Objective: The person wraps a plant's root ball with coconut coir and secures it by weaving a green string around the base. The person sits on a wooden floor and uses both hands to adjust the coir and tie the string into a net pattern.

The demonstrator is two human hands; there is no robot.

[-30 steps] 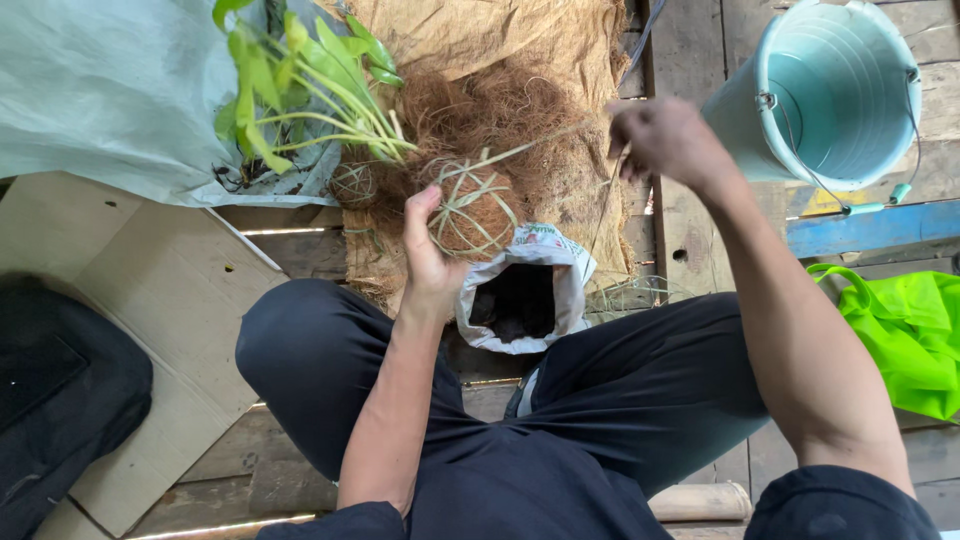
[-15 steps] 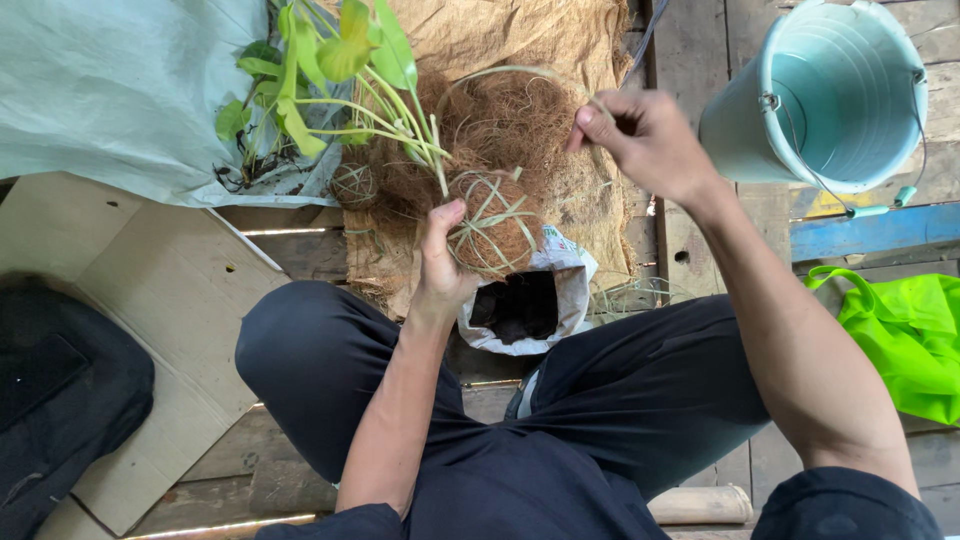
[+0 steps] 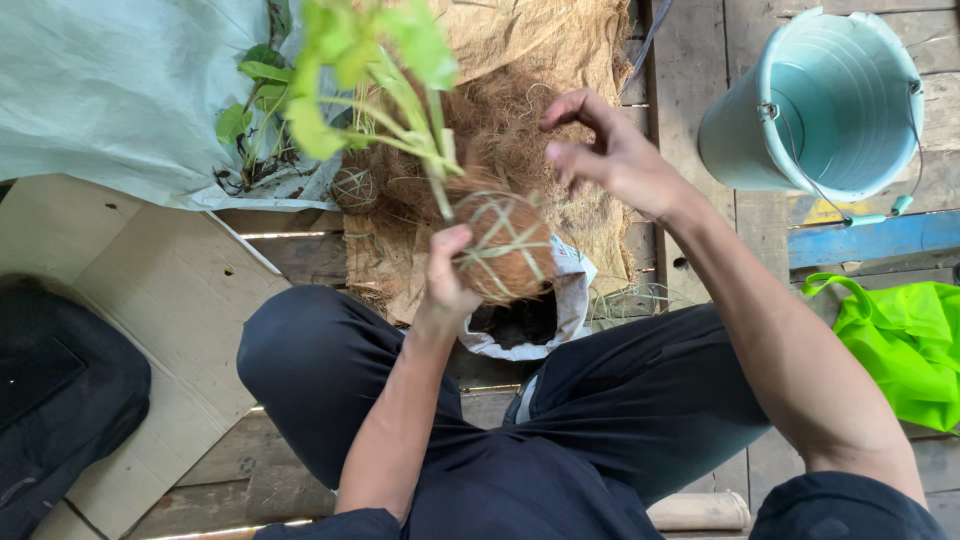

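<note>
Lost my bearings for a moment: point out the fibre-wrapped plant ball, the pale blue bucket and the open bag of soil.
fibre-wrapped plant ball (image 3: 505,250), head view, on its string-wrapped front.
pale blue bucket (image 3: 745,135), head view, on its outer wall.
open bag of soil (image 3: 575,290), head view, on its white rim.

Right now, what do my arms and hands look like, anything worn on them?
Both arms are bare from the upper arm down. The left hand and right hand wear no gloves, and no rings or watch show. Short dark navy sleeves cover only the shoulders, matching the dark trousers.
</note>
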